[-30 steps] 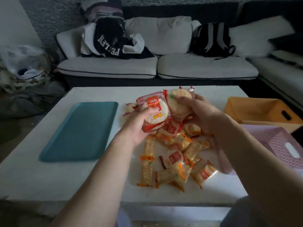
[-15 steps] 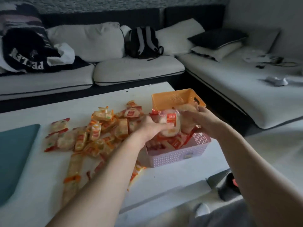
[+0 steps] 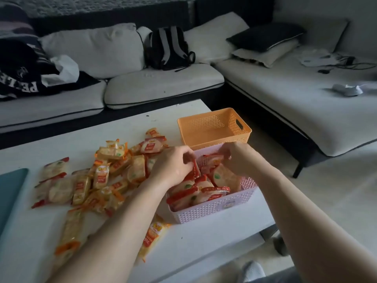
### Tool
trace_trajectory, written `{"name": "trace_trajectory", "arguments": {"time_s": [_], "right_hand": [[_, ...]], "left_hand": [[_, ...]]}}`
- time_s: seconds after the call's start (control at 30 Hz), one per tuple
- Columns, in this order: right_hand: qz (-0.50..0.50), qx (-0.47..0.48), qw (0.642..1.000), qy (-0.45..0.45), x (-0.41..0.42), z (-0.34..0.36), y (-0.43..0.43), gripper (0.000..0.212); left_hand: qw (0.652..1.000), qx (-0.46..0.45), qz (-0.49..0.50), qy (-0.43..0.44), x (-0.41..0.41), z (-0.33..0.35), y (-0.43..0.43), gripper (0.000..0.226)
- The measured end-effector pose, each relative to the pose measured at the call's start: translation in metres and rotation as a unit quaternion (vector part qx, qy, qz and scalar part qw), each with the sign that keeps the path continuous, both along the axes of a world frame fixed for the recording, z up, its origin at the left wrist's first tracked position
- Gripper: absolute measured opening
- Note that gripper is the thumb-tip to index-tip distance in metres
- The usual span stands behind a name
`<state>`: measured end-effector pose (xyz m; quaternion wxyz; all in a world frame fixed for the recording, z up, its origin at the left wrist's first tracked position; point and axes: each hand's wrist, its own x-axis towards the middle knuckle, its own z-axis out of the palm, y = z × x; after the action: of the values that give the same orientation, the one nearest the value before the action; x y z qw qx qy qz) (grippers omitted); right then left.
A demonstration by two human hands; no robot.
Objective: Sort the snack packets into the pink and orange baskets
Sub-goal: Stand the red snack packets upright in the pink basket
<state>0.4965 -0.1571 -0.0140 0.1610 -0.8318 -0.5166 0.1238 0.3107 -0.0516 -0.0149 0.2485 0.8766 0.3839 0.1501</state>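
Note:
The pink basket [image 3: 214, 210] stands at the table's right edge and holds several round red-edged snack packets [image 3: 204, 193]. Behind it sits the orange basket [image 3: 214, 127], with nothing visible inside. A loose pile of red-edged and orange-edged packets [image 3: 98, 180] spreads over the table to the left. Both hands are low over the pink basket. My left hand [image 3: 173, 164] pinches the red edge of a packet [image 3: 195, 170] at the basket's left side. My right hand [image 3: 238, 158] curls its fingers on another red-edged packet [image 3: 213, 159] at the far side.
A teal tray [image 3: 10, 193] lies at the table's left. One orange-edged packet [image 3: 152, 237] lies under my left forearm near the front edge. The white table [image 3: 204, 240] ends just right of the baskets. A sofa with a black backpack [image 3: 167, 48] stands behind.
Both hands carried their round packets rightward from above the pile and have lowered them into the pink basket. The view has swung right.

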Motion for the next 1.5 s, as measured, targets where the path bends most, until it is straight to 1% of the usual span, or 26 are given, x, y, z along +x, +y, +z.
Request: {"name": "trace_trajectory", "arguments": {"time_s": [0.03, 0.1, 0.13, 0.17, 0.23, 0.3, 0.33, 0.4, 0.43, 0.5, 0.57, 0.63, 0.7, 0.8, 0.83, 0.87, 0.93, 0.97, 1.03, 1.1, 1.17, 1.23, 1.3, 1.33, 1.4, 1.5], "right_hand": [[0.012, -0.029, 0.999, -0.034, 0.000, -0.002, -0.002, 0.035], [0.034, -0.069, 0.992, -0.101, -0.001, -0.007, -0.005, 0.052], [0.038, -0.081, 0.989, -0.119, -0.002, -0.010, -0.005, 0.058], [0.039, -0.091, 0.987, -0.127, -0.003, -0.012, -0.004, 0.060], [0.037, -0.115, 0.984, -0.132, -0.002, -0.016, -0.002, 0.051], [0.041, -0.132, 0.982, -0.127, 0.001, -0.013, -0.002, 0.036], [0.044, -0.132, 0.984, -0.107, 0.004, -0.008, -0.003, 0.027], [0.043, -0.100, 0.994, -0.025, 0.012, 0.004, -0.005, 0.013], [0.035, -0.068, 0.997, 0.021, 0.015, 0.010, -0.006, 0.009], [0.001, 0.008, 0.995, 0.099, 0.018, 0.016, -0.004, 0.009], [-0.021, 0.053, 0.989, 0.139, 0.014, 0.014, 0.003, 0.018], [-0.031, 0.067, 0.985, 0.159, 0.009, 0.006, 0.011, 0.027], [-0.038, 0.103, 0.977, 0.181, 0.005, 0.005, 0.015, 0.025], [-0.024, 0.160, 0.964, 0.213, 0.008, 0.007, 0.017, 0.021], [-0.019, 0.168, 0.956, 0.238, 0.008, 0.008, 0.016, 0.022], [-0.015, 0.171, 0.948, 0.267, 0.007, 0.009, 0.016, 0.024], [-0.001, 0.171, 0.939, 0.299, 0.007, 0.008, 0.016, 0.026], [0.012, 0.167, 0.940, 0.299, 0.006, 0.008, 0.016, 0.026], [0.041, 0.135, 0.960, 0.241, 0.004, 0.011, 0.018, 0.024], [0.064, 0.086, 0.979, 0.172, -0.002, 0.012, 0.020, 0.022], [0.075, 0.051, 0.980, 0.177, -0.011, 0.008, 0.021, 0.028], [0.104, 0.002, 0.977, 0.187, -0.017, -0.002, 0.023, 0.038], [0.120, -0.026, 0.982, 0.143, -0.014, -0.014, 0.026, 0.040], [0.104, -0.029, 0.988, 0.113, -0.011, -0.018, 0.027, 0.041], [0.067, -0.024, 0.995, 0.069, -0.004, -0.026, 0.027, 0.047], [0.088, -0.060, 0.994, 0.031, -0.006, -0.036, 0.022, 0.045]], "left_hand": [[1.000, 0.016, -0.016, 0.019, 0.004, -0.001, 0.001, 0.018], [0.997, 0.040, -0.037, 0.052, 0.014, -0.001, 0.003, 0.021], [0.996, 0.053, -0.045, 0.061, 0.017, -0.001, 0.004, 0.022], [0.994, 0.062, -0.050, 0.070, 0.021, -0.001, 0.006, 0.023], [0.991, 0.075, -0.054, 0.099, 0.025, 0.000, 0.009, 0.026], [0.986, 0.077, -0.055, 0.138, 0.024, 0.000, 0.011, 0.033], [0.984, 0.074, -0.056, 0.154, 0.023, 0.000, 0.013, 0.036], [0.983, 0.068, -0.060, 0.159, 0.019, 0.000, 0.017, 0.037], [0.986, 0.061, -0.059, 0.145, 0.016, -0.002, 0.020, 0.035], [0.996, 0.024, -0.046, 0.079, 0.013, -0.005, 0.022, 0.032], [0.999, -0.028, -0.033, -0.002, 0.014, -0.007, 0.022, 0.031], [0.991, -0.112, -0.020, -0.069, 0.017, -0.008, 0.019, 0.034], [0.977, -0.191, -0.008, -0.099, 0.019, -0.009, 0.018, 0.042], [0.969, -0.221, 0.000, -0.110, 0.015, -0.012, 0.023, 0.066], [0.969, -0.216, -0.001, -0.118, 0.013, -0.011, 0.024, 0.066], [0.972, -0.197, -0.004, -0.128, 0.011, -0.010, 0.025, 0.057], [0.977, -0.136, -0.010, -0.162, 0.008, -0.007, 0.026, 0.027], [0.977, -0.113, -0.009, -0.183, 0.008, -0.005, 0.026, 0.019], [0.976, -0.072, -0.012, -0.204, 0.009, -0.001, 0.026, 0.023], [0.978, -0.039, -0.030, -0.202, 0.015, 0.003, 0.026, 0.025], [0.983, 0.008, -0.058, -0.173, 0.019, 0.005, 0.025, 0.022], [0.986, 0.067, -0.095, -0.117, 0.020, 0.005, 0.025, 0.019], [0.985, 0.105, -0.123, -0.063, 0.018, 0.003, 0.025, 0.020], [0.983, 0.122, -0.130, -0.044, 0.016, 0.002, 0.026, 0.020], [0.978, 0.149, -0.144, -0.025, 0.014, -0.001, 0.029, 0.020], [0.972, 0.175, -0.157, -0.020, 0.013, -0.003, 0.030, 0.020]]}}
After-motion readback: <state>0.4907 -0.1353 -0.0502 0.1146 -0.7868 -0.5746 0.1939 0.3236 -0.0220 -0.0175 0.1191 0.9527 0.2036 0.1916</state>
